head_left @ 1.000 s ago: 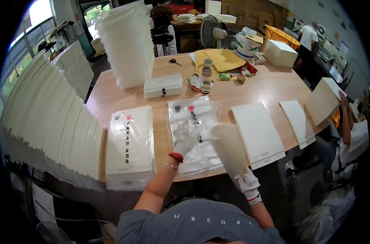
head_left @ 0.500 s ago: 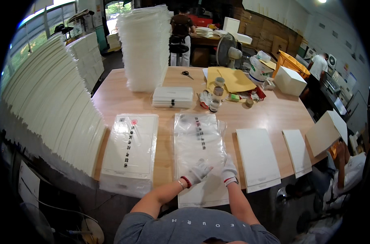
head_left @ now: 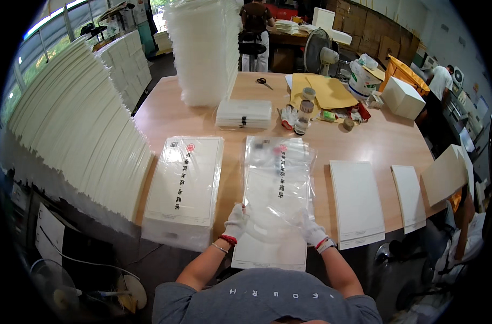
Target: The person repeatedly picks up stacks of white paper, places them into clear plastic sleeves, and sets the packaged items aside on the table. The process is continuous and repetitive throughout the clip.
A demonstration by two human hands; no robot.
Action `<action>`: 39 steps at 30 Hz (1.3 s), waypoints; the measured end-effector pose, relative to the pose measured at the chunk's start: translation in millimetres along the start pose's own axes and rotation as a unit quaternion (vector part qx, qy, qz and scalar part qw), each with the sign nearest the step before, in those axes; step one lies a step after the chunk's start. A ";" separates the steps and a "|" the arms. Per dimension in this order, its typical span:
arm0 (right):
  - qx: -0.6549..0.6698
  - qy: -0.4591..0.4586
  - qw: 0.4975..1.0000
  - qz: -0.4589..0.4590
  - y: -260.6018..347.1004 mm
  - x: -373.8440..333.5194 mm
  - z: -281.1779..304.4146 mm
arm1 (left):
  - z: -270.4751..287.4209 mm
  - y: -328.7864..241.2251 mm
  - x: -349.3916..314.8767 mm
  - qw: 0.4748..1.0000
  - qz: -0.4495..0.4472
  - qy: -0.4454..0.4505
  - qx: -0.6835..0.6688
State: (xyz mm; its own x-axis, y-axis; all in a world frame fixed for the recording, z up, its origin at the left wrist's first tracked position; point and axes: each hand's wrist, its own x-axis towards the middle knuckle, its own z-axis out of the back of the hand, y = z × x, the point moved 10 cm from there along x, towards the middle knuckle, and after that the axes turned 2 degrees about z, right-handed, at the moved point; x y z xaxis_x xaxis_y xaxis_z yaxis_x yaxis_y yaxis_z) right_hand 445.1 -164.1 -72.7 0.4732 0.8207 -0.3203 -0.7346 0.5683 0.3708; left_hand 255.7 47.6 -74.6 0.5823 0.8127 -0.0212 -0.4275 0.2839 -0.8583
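Location: the clear plastic bag (head_left: 265,186) lies flat on the tabletop (head_left: 359,143), directly in front of the person. White sheets (head_left: 267,255) lie partly under the clear film; their near end is exposed and extends toward the person's grey shirt (head_left: 257,299).

Hands: 2, both in white gloves. The left hand (head_left: 235,222) is at the left edge of the sheets. The right hand (head_left: 313,231) is at the right edge, opposite. On both hands, whether the fingers are clamped on the edges or only rest against them cannot be told.

Adjacent items:
- Left: 1 film-wrapped stack (head_left: 197,186) with dark print and a red mark.
- Right: 1 white paper stack (head_left: 358,200), then 1 narrower stack (head_left: 409,195).
- Beyond the bag: 1 white bundle (head_left: 246,109) with a black clip (head_left: 244,120).
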 end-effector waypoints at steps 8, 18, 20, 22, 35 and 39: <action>-0.060 0.087 0.994 0.037 26.9 -100.7 -39.5 | 15.1 -3.0 -99.5 0.986 0.047 0.118 0.109; 0.204 -0.057 0.977 -0.003 48.0 -160.1 -11.4 | 48.1 -5.3 -145.4 0.993 -0.024 0.098 0.055; 0.311 0.098 0.945 0.011 49.2 -181.5 -28.7 | 56.9 -15.1 -156.4 0.992 -0.073 0.099 -0.039; 0.472 -0.084 0.877 0.022 -10.7 -157.2 -57.4 | 65.1 -64.5 -148.9 0.980 -0.146 0.125 -0.058; 0.735 0.149 0.648 0.132 259.7 -9.9 -49.4 | 288.0 1.8 -131.2 0.817 -0.160 -0.397 -0.386; 0.628 0.249 0.733 0.070 306.7 -9.9 -113.9 | 315.8 136.9 -87.7 0.837 0.046 -0.369 -0.401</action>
State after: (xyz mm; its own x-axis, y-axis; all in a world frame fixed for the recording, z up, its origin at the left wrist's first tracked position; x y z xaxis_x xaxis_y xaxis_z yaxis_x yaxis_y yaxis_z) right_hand 159.8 -4.8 -55.1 -0.0310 0.9302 -0.3657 0.4179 0.3444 0.8407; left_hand -72.3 175.8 -28.4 -0.1402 0.9894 -0.0379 0.3263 0.0100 -0.9452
